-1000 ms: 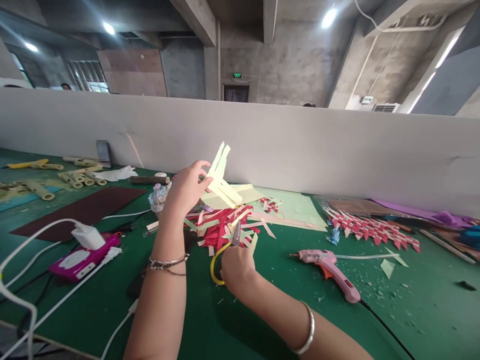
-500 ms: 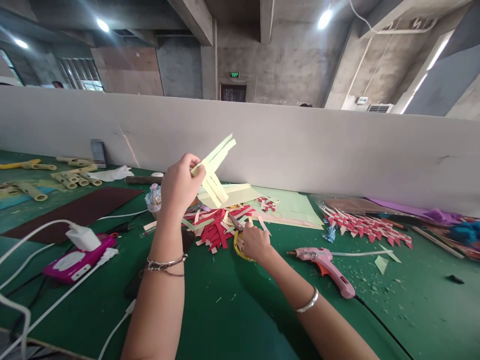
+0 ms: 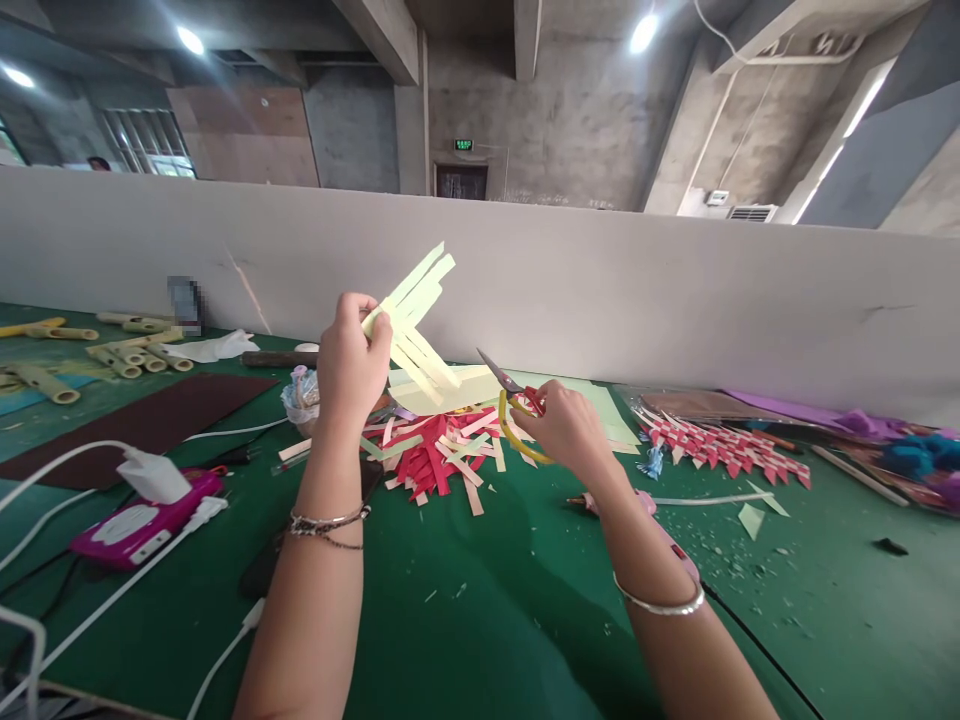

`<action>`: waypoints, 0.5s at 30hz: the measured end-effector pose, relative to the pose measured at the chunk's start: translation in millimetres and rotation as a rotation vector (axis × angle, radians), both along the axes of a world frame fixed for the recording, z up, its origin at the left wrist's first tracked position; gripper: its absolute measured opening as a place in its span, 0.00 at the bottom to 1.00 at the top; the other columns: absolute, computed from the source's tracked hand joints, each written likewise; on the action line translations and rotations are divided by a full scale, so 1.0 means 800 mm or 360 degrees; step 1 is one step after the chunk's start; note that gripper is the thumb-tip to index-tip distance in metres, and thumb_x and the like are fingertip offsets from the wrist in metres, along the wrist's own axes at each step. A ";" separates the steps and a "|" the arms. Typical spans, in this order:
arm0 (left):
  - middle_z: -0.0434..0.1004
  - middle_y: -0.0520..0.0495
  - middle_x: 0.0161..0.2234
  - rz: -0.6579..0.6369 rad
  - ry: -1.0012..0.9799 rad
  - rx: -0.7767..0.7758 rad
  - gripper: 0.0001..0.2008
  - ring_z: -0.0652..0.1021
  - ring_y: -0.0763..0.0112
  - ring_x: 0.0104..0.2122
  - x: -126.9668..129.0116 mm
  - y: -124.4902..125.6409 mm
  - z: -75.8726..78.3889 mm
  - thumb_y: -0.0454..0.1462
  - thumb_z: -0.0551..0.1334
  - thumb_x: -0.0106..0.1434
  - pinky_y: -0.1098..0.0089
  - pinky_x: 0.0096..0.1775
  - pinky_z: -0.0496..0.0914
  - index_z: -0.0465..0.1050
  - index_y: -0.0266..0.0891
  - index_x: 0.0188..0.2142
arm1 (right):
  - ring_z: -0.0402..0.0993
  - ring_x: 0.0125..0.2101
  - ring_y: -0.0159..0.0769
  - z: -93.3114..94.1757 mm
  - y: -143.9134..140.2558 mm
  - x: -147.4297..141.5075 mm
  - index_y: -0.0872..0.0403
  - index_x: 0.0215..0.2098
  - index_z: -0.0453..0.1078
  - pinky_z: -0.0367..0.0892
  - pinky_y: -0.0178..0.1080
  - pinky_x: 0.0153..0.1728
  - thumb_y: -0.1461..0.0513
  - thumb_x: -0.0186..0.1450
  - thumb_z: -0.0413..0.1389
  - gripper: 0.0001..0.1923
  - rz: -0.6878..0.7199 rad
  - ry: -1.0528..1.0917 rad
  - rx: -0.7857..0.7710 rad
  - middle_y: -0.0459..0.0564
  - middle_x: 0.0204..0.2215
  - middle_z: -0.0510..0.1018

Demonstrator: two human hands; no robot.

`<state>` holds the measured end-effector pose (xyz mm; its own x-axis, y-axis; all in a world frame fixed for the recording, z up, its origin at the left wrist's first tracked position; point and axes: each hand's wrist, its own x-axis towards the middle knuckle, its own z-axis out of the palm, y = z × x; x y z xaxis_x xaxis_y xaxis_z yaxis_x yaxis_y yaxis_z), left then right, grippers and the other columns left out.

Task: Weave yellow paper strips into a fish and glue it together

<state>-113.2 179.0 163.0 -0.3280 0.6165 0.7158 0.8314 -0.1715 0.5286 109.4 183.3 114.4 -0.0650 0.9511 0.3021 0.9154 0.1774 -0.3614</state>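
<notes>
My left hand point(image 3: 349, 362) is raised above the green table point(image 3: 487, 610) and pinches a bunch of pale yellow paper strips point(image 3: 412, 320) that fan out up and down. To its right, my right hand point(image 3: 568, 430) grips yellow-handled scissors point(image 3: 510, 405), blades pointing up-left toward the strips but apart from them. Below both hands lies a heap of red and cream paper strips point(image 3: 431, 455).
A pink glue gun point(image 3: 671, 550) lies behind my right wrist. Woven red-white strips point(image 3: 724, 448) and paper sheets lie at the right. A pink phone point(image 3: 142, 520) with white charger cable sits left, bamboo tubes point(image 3: 127, 355) far left. A grey partition wall point(image 3: 675, 300) runs behind.
My right hand lifted the scissors off the table, up and rightward. My left hand turned the yellow strips and raised them slightly.
</notes>
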 end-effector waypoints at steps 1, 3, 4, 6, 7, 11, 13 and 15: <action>0.73 0.46 0.38 -0.0024 0.0003 0.0002 0.12 0.74 0.67 0.31 0.000 0.000 0.000 0.39 0.50 0.62 0.71 0.32 0.65 0.64 0.42 0.44 | 0.63 0.20 0.34 0.001 0.001 0.004 0.53 0.27 0.60 0.50 0.35 0.19 0.51 0.58 0.51 0.14 0.0038 0.0053 0.0004 0.47 0.19 0.68; 0.73 0.46 0.40 -0.0067 0.0004 0.0011 0.12 0.74 0.68 0.30 -0.002 0.000 -0.001 0.40 0.50 0.62 0.72 0.32 0.65 0.64 0.42 0.44 | 0.58 0.18 0.32 0.000 0.005 0.010 0.52 0.23 0.58 0.49 0.35 0.19 0.49 0.57 0.51 0.16 0.0069 0.0173 0.0033 0.45 0.16 0.64; 0.74 0.46 0.39 -0.0091 0.0002 0.0009 0.12 0.74 0.68 0.28 -0.002 0.001 -0.002 0.40 0.50 0.62 0.72 0.31 0.65 0.64 0.42 0.45 | 0.57 0.18 0.31 -0.001 0.007 0.011 0.52 0.22 0.58 0.49 0.35 0.19 0.49 0.57 0.50 0.16 0.0068 0.0257 0.0064 0.45 0.16 0.63; 0.73 0.48 0.32 -0.0141 -0.0016 -0.0007 0.13 0.72 0.71 0.24 -0.004 0.003 -0.003 0.40 0.50 0.62 0.72 0.29 0.64 0.63 0.42 0.46 | 0.58 0.19 0.30 -0.002 0.010 0.011 0.53 0.24 0.60 0.51 0.34 0.20 0.50 0.57 0.50 0.15 0.0062 0.0501 0.0140 0.44 0.17 0.64; 0.72 0.50 0.30 -0.0169 -0.0029 -0.0020 0.14 0.70 0.72 0.21 -0.004 0.004 -0.004 0.40 0.50 0.62 0.72 0.28 0.63 0.63 0.42 0.47 | 0.59 0.20 0.30 -0.002 0.011 0.011 0.54 0.27 0.61 0.53 0.34 0.20 0.50 0.57 0.50 0.15 0.0080 0.0657 0.0166 0.45 0.19 0.65; 0.72 0.50 0.32 -0.0299 -0.0085 -0.0067 0.16 0.68 0.75 0.20 -0.002 0.009 -0.007 0.41 0.53 0.61 0.72 0.28 0.64 0.63 0.43 0.49 | 0.62 0.21 0.28 0.003 0.008 0.007 0.54 0.32 0.59 0.60 0.33 0.22 0.50 0.57 0.51 0.16 0.0322 0.1285 0.0045 0.43 0.23 0.65; 0.73 0.50 0.33 -0.0367 -0.0104 -0.0107 0.17 0.67 0.75 0.20 0.001 0.011 -0.008 0.41 0.54 0.60 0.72 0.30 0.65 0.63 0.43 0.49 | 0.62 0.21 0.28 0.005 0.003 0.005 0.53 0.32 0.57 0.62 0.34 0.22 0.49 0.57 0.50 0.16 0.0458 0.1444 -0.0093 0.42 0.22 0.64; 0.73 0.49 0.33 -0.0424 -0.0112 -0.0139 0.19 0.68 0.74 0.20 0.004 0.012 -0.009 0.41 0.55 0.60 0.71 0.31 0.66 0.62 0.43 0.51 | 0.64 0.21 0.29 0.004 0.001 0.002 0.52 0.30 0.55 0.64 0.34 0.23 0.48 0.59 0.48 0.17 0.0556 0.1469 -0.0206 0.42 0.22 0.65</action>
<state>-110.0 188.7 156.2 -0.1929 0.7458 0.6376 0.7240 -0.3304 0.6055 110.8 184.1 117.9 -0.1398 0.9525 0.2706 0.1696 0.2922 -0.9412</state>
